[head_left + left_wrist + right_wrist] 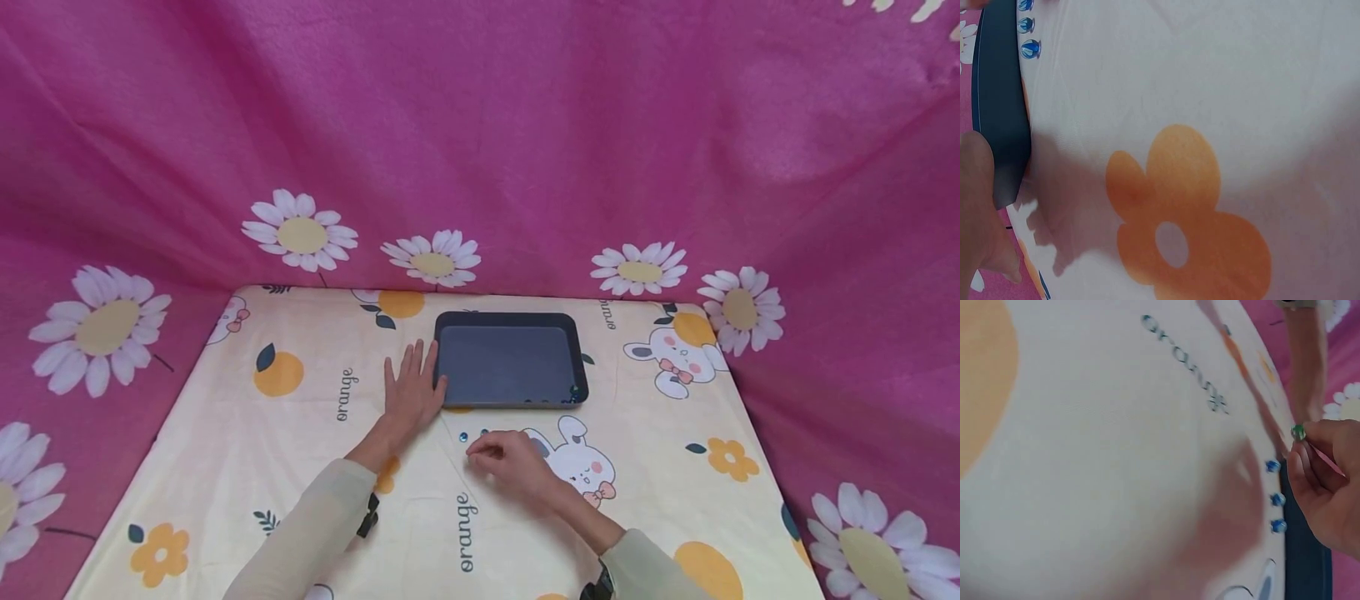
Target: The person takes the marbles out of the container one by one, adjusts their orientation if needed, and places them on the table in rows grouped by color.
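My left hand [411,392] rests at the left side of a dark grey tray [506,364], fingers straight and spread, thumb at the near left corner. In the right wrist view, my right hand [1332,481] pinches a green glass marble [1298,432] between thumb and fingertips, over the cloth just in front of the tray. Three blue marbles stand in a row along the tray's near side, clearest in the right wrist view: one blue marble [1272,465] is nearest the pinched one. Inside the tray, several dark marbles [574,393] lie along the near edge and right corner.
A cream cloth [315,467] printed with oranges, flowers and rabbits covers the table. Pink curtain fabric [510,150] with white daisies surrounds its back and sides. The tray sits near the table's back edge.
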